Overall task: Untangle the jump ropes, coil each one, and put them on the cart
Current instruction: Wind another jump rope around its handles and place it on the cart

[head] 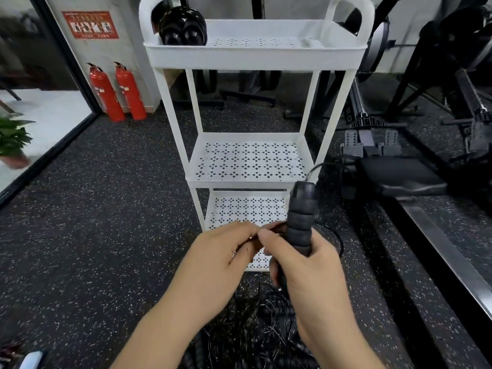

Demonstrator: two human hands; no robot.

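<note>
My right hand (308, 272) grips a black ribbed jump rope handle (302, 214) upright in front of the white three-tier cart (255, 57). A thin black cord (314, 170) leaves the handle's top and loops down to the right. My left hand (221, 262) pinches a thin reddish-brown piece (271, 227) next to the handle; what it is I cannot tell. A tangle of black cords and ribbed handles (255, 328) lies on the floor below my hands. The cart's middle and lower shelves hold nothing.
Black rounded gear (183, 26) sits on the cart's top shelf at the left. Two red fire extinguishers (117, 94) stand by the wall at the left. A rowing machine and black gym frames (399, 169) crowd the right. A potted plant (10, 137) is far left.
</note>
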